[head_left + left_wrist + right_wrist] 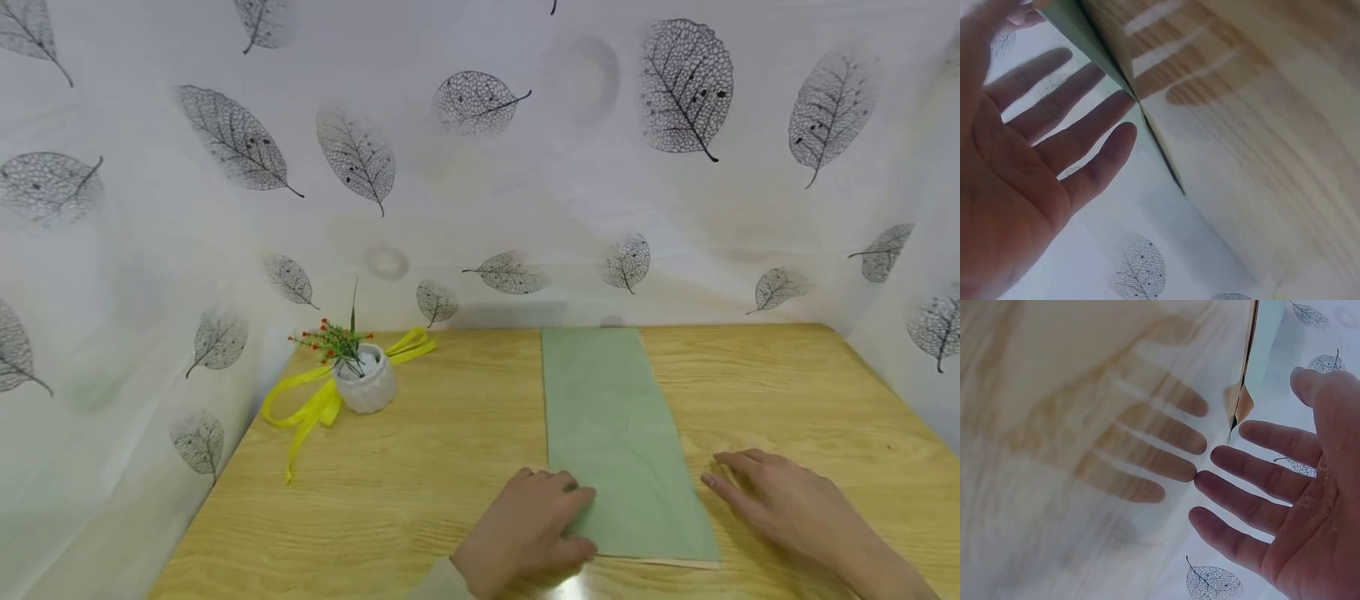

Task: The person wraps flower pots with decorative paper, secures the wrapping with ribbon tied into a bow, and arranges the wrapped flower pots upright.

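Note:
A long pale green sheet [615,417] lies flat on the wooden table, running from the back edge toward the front. Along its near end a thin pinkish-beige layer [660,562] shows beneath the green. My left hand [525,525] is at the sheet's lower left edge, fingertips touching it. In the left wrist view those fingers [1094,125] are spread and fairly straight. My right hand [795,504] rests just beyond the sheet's right edge, low over the wood. Its fingers [1254,481] are extended and apart in the right wrist view, holding nothing.
Toward the left back stands a white ribbed pot [365,383] with a small red-and-green plant [335,340]. A looped yellow ribbon [303,412] lies around and behind it. Leaf-printed pale sheeting [480,192] hangs around the table [442,467] at the back and sides.

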### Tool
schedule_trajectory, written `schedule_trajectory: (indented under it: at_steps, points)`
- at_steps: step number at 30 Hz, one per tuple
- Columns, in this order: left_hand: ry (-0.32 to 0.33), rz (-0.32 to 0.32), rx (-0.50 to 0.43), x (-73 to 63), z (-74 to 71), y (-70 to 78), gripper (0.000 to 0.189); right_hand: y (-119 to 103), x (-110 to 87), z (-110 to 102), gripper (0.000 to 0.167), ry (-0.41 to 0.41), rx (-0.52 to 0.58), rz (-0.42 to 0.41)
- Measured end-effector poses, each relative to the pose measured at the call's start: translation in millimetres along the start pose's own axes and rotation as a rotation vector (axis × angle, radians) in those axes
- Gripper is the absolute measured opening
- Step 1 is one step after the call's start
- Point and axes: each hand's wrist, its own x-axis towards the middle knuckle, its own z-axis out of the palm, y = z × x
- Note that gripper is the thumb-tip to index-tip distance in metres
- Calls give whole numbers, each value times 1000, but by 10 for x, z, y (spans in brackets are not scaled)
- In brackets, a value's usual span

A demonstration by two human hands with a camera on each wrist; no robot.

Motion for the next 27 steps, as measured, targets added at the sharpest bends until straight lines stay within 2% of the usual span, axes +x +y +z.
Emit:
schedule_trajectory:
  at_steps: [4, 10, 15, 17, 20, 23, 27]
  points:
    - [-11, 17, 22, 23, -22, 13, 54, -7, -7, -6, 59, -8, 23, -4]
    - [123, 41, 35, 20, 8, 10, 18, -48, -65, 15, 47, 48, 50, -61]
    - [259, -36, 3, 27, 26, -1, 30, -63, -86, 42, 31, 126, 48, -123]
    - [297, -74, -83, 26, 27, -10, 27, -62, -89, 55, 25, 151, 47, -145]
    - [317, -123, -279, 18, 37, -27, 23, -61, -88, 71, 16, 197, 42, -185]
    - [311, -167, -431, 4, 43, -42, 21, -66, -88, 77, 13, 248, 47, -225]
    - [274, -261, -649, -23, 40, -50, 16, -112, -78, 80, 14, 278, 97, -289]
